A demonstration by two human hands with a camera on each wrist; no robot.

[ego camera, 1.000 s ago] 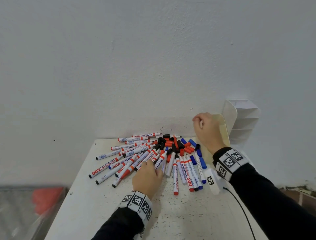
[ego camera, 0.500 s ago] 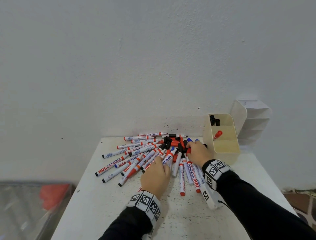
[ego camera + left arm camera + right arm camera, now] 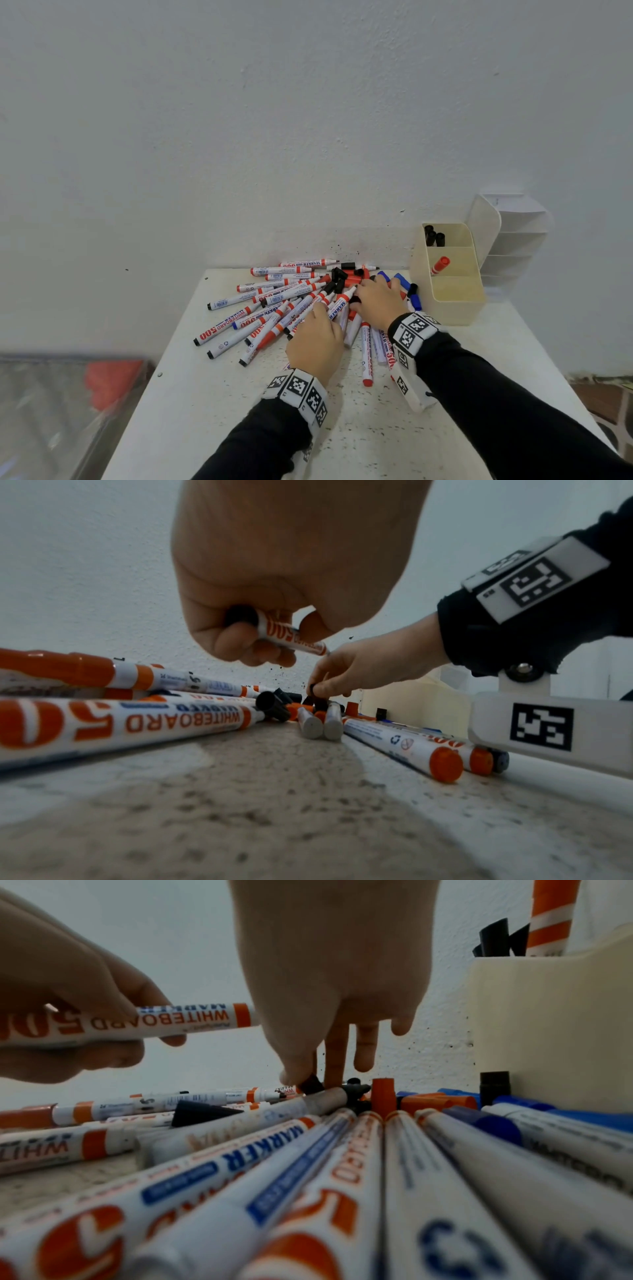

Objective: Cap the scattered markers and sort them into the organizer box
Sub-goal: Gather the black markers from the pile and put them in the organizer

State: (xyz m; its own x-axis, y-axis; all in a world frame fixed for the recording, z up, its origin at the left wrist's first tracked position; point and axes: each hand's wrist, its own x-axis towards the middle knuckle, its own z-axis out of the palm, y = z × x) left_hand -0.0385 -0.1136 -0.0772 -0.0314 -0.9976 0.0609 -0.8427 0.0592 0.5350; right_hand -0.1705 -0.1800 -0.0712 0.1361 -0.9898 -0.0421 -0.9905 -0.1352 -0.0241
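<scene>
Our left hand (image 3: pixel 274 569) curls around an uncapped marker (image 3: pixel 291 637), lifting it off the table (image 3: pixel 212 394) ready for capping. Beside it, our right hand (image 3: pixel 376 301) pinches a black cap (image 3: pixel 311 1083) from the pile. The organizer box (image 3: pixel 455 308) waits at far right.

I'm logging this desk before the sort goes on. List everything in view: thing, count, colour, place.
loose markers: dozens, white barrels with red, black or blue ends, fanned over the table's middle
loose caps: several, black, red, blue, at the pile's far end
organizer box: one, cream, far right of table
capped black markers: three, box's rear compartment
capped red marker: one, middle compartment
white rack: one, behind the box
table: one, white, speckled
left hand: grip around a marker
right hand: pinching a black cap
</scene>
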